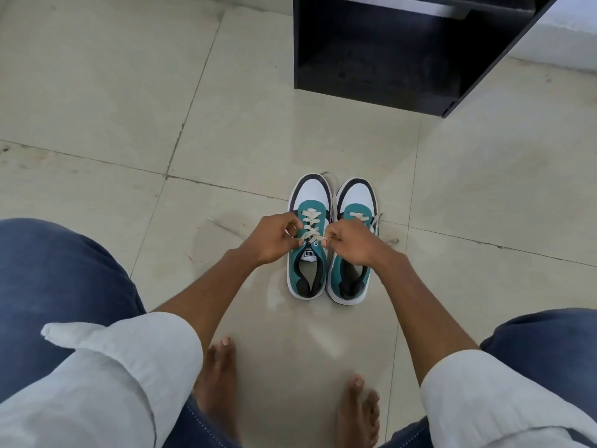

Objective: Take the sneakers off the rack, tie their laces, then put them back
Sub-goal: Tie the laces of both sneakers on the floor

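Rolled white sleeves (135,360) nearest; I'm seeing left hand (274,239) and right hand (352,242) pinching flat cream laces (311,226) over teal sneakers (332,240) sitting on glossy tile (129,124), rack (403,50) at 12 o'clock.

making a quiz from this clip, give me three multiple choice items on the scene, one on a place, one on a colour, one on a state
1. Where do the sneakers stand?
A. On the floor in front of the rack
B. On the rack's lower shelf
C. On the person's lap

2. What colour is the sneakers' lace area?
A. Red
B. Teal
C. Yellow

3. What are the hands doing?
A. Resting on the knees
B. Lifting one sneaker
C. Both pinching the left sneaker's laces

Answers:
1 A: the left sneaker and right sneaker sit side by side on the tiled floor, apart from the dark rack.
2 B: teal panels surround the laces.
3 C: the left hand and right hand grip lace ends over the left sneaker.
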